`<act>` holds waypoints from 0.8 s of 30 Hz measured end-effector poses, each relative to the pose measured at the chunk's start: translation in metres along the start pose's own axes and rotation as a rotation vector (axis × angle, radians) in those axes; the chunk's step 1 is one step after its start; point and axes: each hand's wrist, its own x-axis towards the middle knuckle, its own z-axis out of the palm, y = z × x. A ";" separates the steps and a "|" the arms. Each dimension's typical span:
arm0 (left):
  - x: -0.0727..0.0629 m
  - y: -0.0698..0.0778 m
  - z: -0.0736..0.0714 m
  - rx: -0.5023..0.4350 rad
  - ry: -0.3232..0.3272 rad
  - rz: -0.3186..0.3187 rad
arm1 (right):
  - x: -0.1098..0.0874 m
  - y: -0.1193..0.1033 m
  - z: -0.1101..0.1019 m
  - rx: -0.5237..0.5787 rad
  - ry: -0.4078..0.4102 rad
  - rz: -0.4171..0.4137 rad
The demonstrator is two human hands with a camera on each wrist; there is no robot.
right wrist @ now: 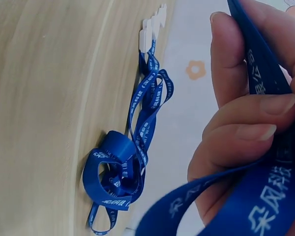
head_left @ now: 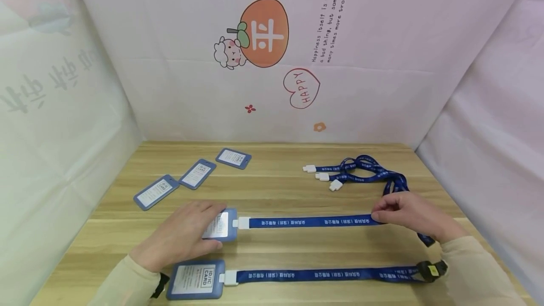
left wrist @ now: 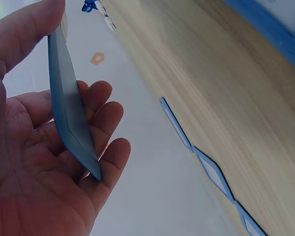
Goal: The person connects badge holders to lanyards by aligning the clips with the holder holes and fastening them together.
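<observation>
While I read the desk (head_left: 272,192) from afar as a clock face, twelve at the printed cloth (head_left: 170,98), the left hand (head_left: 182,230) is at nine o'clock; its grip is clamped on a blue-rimmed card holder (head_left: 230,225), thumb along the six o'clock edge and fingers over the twelve o'clock one; I see that holder edge-on in the left wrist view; a white clip (head_left: 243,223) joins it to a blue strap (head_left: 310,222) that runs straight toward three, where the right hand (head_left: 405,211) pinches it, thumb and fingertips together on the fabric; the right wrist view shows me the band bending below those fingers; between seven and eight lies a second card holder (head_left: 195,280), just beside the left sleeve (head_left: 127,280), its face reading ID/IC CARD; its own strap (head_left: 318,275) stretches past six toward four; three loose card holders (head_left: 197,174) lie from ten to eleven; a tangle of blue straps (head_left: 365,179) sits between one and two, its three white clips (head_left: 323,176) on the nine o'clock side.
</observation>
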 end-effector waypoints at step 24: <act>-0.001 -0.004 0.007 -0.014 -0.027 -0.019 | -0.005 0.015 0.006 -0.024 -0.059 0.050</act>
